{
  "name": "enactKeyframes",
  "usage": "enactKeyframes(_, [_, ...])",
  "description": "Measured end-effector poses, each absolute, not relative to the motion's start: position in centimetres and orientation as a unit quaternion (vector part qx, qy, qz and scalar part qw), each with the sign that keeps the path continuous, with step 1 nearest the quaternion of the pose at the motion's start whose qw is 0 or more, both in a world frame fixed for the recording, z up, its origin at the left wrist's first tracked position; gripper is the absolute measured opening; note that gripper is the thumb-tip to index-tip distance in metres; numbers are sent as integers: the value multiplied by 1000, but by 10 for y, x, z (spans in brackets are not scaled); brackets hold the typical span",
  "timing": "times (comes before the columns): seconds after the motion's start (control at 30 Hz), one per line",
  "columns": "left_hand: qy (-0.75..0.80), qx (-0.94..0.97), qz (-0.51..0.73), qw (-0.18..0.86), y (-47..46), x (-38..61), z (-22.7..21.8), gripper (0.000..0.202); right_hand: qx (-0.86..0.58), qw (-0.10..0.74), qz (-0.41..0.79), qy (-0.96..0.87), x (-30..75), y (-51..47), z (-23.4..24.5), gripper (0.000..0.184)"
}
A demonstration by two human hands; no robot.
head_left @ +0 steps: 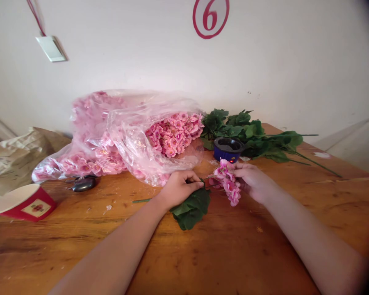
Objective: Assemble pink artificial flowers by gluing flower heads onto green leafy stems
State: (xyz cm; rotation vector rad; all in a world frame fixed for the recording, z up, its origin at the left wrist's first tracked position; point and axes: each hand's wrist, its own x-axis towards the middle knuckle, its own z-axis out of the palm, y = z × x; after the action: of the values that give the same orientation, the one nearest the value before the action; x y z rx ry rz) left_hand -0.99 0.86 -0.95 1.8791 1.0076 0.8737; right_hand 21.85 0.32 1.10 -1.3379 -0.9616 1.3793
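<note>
My left hand [180, 187] is closed around a green artificial leaf stem, whose dark leaves [191, 209] hang below the fingers. The stem's end pokes out to the left, behind my wrist. In my right hand [252, 180], closed at the fingertips, is a pink artificial flower cluster [228, 182]. Its thin stalk points left toward the top of the leaf stem near my left thumb; whether they touch I cannot make out. Just behind the flowers stands a small blue melting pot [228, 149] with dark contents and a lit red light.
Clear plastic bags [119, 143] full of pink flowers lie at the back left. Leafy green stems [249, 133] are piled at the back right. On the left are a red paper cup [26, 203], a black object [83, 183] and a brown bag [15, 155]. A wall rises behind the wooden table [233, 250].
</note>
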Motion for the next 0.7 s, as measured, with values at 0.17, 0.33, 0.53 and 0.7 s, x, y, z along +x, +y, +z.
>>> enactKeyframes(0.17, [397,751,342,402,9,-10,-10,16,-555,470,572,-380,215,2,12,8])
enactKeyframes(0.33, [388,751,346,408,9,-10,-10,14,-516,460,611,-385,216,1,14,15])
enactKeyframes(0.53, [391,758,340,396,10,-10,-11,14,-415,412,636,-503,228,-6,21,36])
enactKeyframes(0.7, [386,769,327,391,9,-10,-10,14,-485,411,513,-577,217,-7,15,42])
